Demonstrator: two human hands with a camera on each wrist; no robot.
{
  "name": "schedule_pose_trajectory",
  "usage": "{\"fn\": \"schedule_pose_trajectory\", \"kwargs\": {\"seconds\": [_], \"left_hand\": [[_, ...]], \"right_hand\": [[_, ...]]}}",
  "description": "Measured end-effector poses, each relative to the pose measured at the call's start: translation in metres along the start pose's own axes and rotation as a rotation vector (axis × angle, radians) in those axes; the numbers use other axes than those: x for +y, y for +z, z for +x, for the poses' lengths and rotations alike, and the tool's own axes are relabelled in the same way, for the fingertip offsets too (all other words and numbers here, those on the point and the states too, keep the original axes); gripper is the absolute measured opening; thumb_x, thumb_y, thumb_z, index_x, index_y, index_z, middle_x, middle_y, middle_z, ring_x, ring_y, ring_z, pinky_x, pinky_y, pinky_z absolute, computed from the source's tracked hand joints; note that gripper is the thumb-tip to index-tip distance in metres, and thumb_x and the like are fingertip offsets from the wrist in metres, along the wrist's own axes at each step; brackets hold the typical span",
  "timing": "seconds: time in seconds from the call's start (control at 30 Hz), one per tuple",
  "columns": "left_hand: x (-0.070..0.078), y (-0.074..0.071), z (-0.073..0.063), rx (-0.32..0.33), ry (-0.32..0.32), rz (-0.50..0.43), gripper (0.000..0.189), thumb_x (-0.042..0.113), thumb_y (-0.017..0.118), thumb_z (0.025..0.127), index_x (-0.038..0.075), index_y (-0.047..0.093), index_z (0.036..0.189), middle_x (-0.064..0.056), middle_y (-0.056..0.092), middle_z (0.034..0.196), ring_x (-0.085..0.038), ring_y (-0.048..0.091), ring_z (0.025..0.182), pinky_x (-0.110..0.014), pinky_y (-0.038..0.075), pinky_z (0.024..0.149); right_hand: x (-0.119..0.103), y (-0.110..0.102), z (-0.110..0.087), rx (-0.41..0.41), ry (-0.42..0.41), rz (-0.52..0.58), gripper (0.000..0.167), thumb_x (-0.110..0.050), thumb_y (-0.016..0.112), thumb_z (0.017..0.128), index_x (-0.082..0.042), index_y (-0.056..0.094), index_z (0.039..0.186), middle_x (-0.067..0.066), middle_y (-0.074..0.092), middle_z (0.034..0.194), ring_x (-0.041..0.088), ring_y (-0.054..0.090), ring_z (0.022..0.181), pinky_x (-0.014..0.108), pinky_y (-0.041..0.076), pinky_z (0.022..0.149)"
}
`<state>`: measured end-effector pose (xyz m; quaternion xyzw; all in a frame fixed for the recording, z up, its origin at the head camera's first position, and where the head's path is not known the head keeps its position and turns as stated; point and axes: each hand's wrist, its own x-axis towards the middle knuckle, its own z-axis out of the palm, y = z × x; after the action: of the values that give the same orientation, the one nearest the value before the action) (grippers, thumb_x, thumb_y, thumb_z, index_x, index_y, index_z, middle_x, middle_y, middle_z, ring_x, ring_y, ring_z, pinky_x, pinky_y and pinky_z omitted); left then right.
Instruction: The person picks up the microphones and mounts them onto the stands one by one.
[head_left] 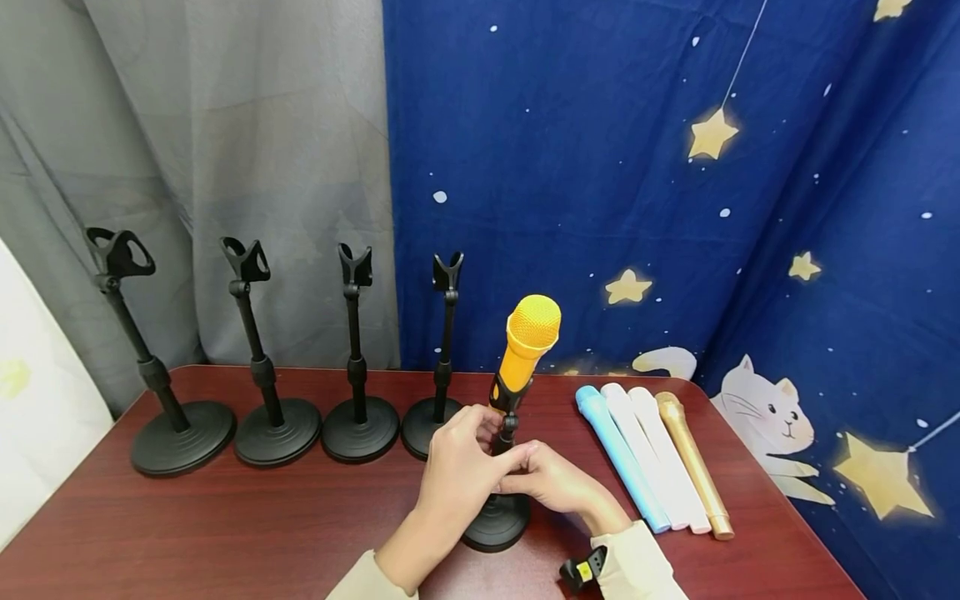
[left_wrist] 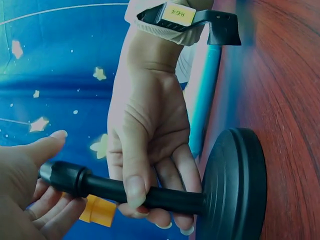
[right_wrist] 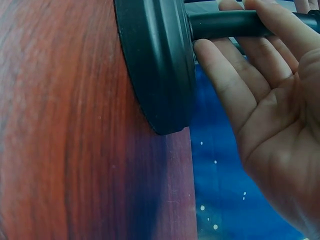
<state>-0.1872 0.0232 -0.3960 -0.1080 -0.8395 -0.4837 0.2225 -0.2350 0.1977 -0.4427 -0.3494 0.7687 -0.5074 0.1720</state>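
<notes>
A yellow microphone (head_left: 519, 350) leans tilted in the clip of a black desktop microphone stand (head_left: 497, 529) near the table's middle. My left hand (head_left: 459, 458) holds this stand's upper part. In the left wrist view its fingers curl under the stand's collar (left_wrist: 70, 178), the thumb sticking out above. Lower down, my right hand (head_left: 558, 479) pinches the thin pole (left_wrist: 167, 198) between thumb and fingers. The right wrist view has those fingers close to the round base (right_wrist: 160, 65), which stands on the table. The microphone's lower end (left_wrist: 98, 211) shows behind the left hand's fingers.
Several black stands with bare clips line the back left, including one leftmost stand (head_left: 183, 437) and another stand (head_left: 360, 429). At right lie a light blue microphone (head_left: 622, 458), two white ones (head_left: 648, 458) and a gold one (head_left: 696, 467). Curtains hang behind the table (head_left: 247, 533).
</notes>
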Motion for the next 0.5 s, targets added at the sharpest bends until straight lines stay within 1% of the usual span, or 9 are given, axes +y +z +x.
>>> {"fn": "schedule_pose_trajectory", "kwargs": {"seconds": [0.13, 0.23, 0.37, 0.5], "left_hand": [[0.0013, 0.0006, -0.0009, 0.005, -0.004, 0.038, 0.038, 0.034, 0.093, 0.07, 0.018, 0.067, 0.092, 0.006, 0.068, 0.084, -0.003, 0.062, 0.073, -0.019, 0.053, 0.067], [0.0009, 0.0014, -0.0008, 0.013, 0.007, 0.052, 0.033, 0.027, 0.093, 0.072, 0.018, 0.066, 0.09, 0.005, 0.068, 0.083, -0.003, 0.063, 0.073, -0.018, 0.052, 0.066], [0.0002, 0.0021, -0.0004, 0.027, 0.028, 0.054, 0.03, 0.02, 0.091, 0.072, 0.016, 0.065, 0.086, 0.005, 0.068, 0.081, -0.003, 0.064, 0.072, -0.019, 0.052, 0.065], [0.0001, 0.0018, 0.0, 0.034, 0.042, 0.063, 0.029, 0.019, 0.092, 0.072, 0.015, 0.066, 0.084, 0.003, 0.068, 0.08, -0.006, 0.066, 0.073, -0.019, 0.053, 0.066]], "right_hand": [[-0.0002, -0.001, 0.0002, 0.0, -0.012, -0.014, 0.016, -0.011, 0.068, 0.095, 0.003, 0.075, 0.101, 0.031, 0.071, 0.091, -0.004, 0.062, 0.079, 0.019, 0.055, 0.075], [0.0, -0.0015, 0.0006, -0.011, -0.022, -0.008, 0.018, -0.012, 0.068, 0.096, 0.003, 0.074, 0.103, 0.031, 0.072, 0.093, -0.003, 0.064, 0.081, 0.02, 0.056, 0.076], [0.0, -0.002, 0.001, -0.017, -0.01, -0.003, 0.02, -0.014, 0.068, 0.096, 0.002, 0.074, 0.106, 0.031, 0.073, 0.095, -0.003, 0.066, 0.083, 0.02, 0.056, 0.077], [-0.001, -0.0015, 0.001, -0.023, 0.001, -0.004, 0.021, -0.016, 0.069, 0.096, 0.001, 0.074, 0.107, 0.029, 0.073, 0.095, 0.002, 0.067, 0.084, 0.021, 0.057, 0.078]]}}
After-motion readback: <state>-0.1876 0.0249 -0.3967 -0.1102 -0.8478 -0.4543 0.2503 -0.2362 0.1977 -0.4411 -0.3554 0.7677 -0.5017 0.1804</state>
